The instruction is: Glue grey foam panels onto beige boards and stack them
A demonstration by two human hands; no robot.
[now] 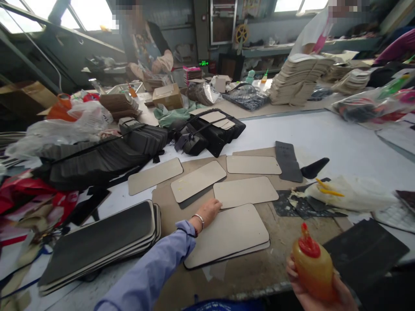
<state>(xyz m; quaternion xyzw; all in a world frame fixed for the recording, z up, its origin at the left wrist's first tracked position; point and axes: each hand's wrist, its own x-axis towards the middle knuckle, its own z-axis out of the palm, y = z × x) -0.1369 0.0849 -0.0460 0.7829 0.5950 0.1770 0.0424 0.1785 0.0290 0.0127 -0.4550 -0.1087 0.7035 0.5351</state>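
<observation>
My right hand (pixel 293 270) is wrapped round a squeeze bottle (pixel 314 270) of amber liquid, probably glue, with its red nozzle pointing up. My left hand (pixel 209 214) reaches over the table, its fingers drawn together on the near left edge of a beige rounded panel (pixel 248 191). Below that hand lies a larger beige panel (pixel 231 235) on top of another. Three more beige panels lie farther back: a left one (pixel 155 176), a middle one (pixel 198 180) and a right one (pixel 253 164). Part of each panel's dark underside shows at the edges.
A stack of dark panels (pixel 103 242) stands on the left. Behind it are bundled dark pieces (pixel 106 151). At the right lie a dark sheet (pixel 366 248), a crumpled plastic bag (pixel 353 192) and a black tool handle (pixel 315 168). Co-workers stand across the table.
</observation>
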